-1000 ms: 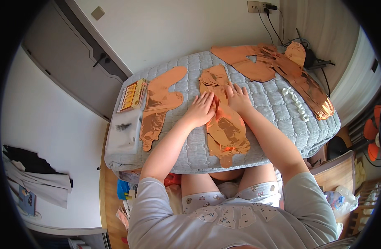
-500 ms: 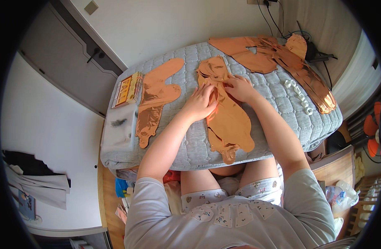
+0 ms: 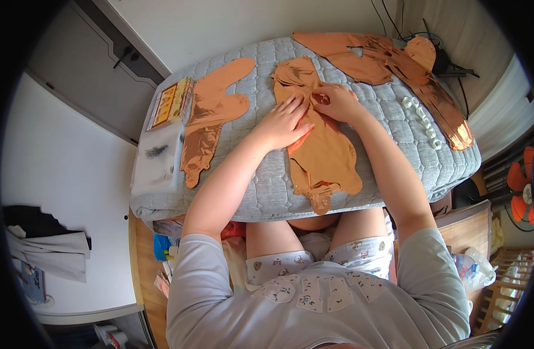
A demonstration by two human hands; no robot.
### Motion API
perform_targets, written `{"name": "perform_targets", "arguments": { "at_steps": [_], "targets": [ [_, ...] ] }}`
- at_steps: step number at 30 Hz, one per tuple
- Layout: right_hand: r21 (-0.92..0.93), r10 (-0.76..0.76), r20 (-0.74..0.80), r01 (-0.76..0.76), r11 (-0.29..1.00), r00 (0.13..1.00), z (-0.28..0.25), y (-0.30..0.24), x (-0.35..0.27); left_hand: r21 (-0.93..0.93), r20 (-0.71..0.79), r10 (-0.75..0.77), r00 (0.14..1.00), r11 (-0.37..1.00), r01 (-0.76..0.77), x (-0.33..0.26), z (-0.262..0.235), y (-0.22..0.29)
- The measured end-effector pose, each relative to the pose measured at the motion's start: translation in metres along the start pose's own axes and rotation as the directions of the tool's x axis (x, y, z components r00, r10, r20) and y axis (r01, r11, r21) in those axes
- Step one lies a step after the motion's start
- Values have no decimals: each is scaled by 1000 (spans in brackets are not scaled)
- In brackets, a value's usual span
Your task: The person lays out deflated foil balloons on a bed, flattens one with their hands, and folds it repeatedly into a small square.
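A flat, copper-coloured foil balloon (image 3: 322, 154) lies lengthwise before me on the grey quilted mattress (image 3: 255, 192). My left hand (image 3: 283, 123) rests on its upper part with fingers outstretched, pressing the foil. My right hand (image 3: 338, 102) is closed in a pinch on the balloon's right edge, just beside the left fingertips. The foil is creased around both hands, and an orange-red sheen shows under my left palm. To the left lies a second flat copper foil balloon (image 3: 220, 113), and more copper foil balloons (image 3: 360, 61) overlap at the far right.
At the mattress's left edge lie a printed packet (image 3: 171, 104) and a translucent plastic bag (image 3: 159, 157). Several white ribbon rolls (image 3: 421, 122) form a row on the right. Black cables (image 3: 447, 67) hang behind the far right corner. An orange-bladed fan (image 3: 521, 180) stands at right.
My right hand has shifted slightly inward and pinches the foil more tightly. My left hand has flattened out on the balloon. The whole view has tilted, so the mattress sits higher.
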State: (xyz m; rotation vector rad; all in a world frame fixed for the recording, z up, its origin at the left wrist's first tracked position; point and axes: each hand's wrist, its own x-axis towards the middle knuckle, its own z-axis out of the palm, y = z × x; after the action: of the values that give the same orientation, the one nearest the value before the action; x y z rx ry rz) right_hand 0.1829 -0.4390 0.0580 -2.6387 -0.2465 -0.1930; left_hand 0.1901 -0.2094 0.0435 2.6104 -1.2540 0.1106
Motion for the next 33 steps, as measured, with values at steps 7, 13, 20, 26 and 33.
{"name": "perform_targets", "arguments": {
  "at_steps": [7, 13, 20, 26, 33],
  "targets": [
    [96, -117, -297, 151, 984, 948, -6, 4, -9, 44, 43, -1, 999, 999, -1, 12, 0, 9],
    [232, -465, 273, 411, 881, 842, -26, -66, -61, 71, 53, -15, 998, 997, 11, -1, 2, -2],
    [26, -792, 161, 800, 600, 589, -9, -51, -73, 85, 10, 9, 1000, 996, -9, 3, 7, -5],
    [38, -788, 157, 794, 607, 595, 1, -41, -78, -120, 14, -45, 999, 992, 46, 6, 5, -9],
    [191, -744, 238, 720, 667, 625, 4, -38, -73, -515, -296, -212, 932, 857, 31, 6, -8, -48]
  ]
}}
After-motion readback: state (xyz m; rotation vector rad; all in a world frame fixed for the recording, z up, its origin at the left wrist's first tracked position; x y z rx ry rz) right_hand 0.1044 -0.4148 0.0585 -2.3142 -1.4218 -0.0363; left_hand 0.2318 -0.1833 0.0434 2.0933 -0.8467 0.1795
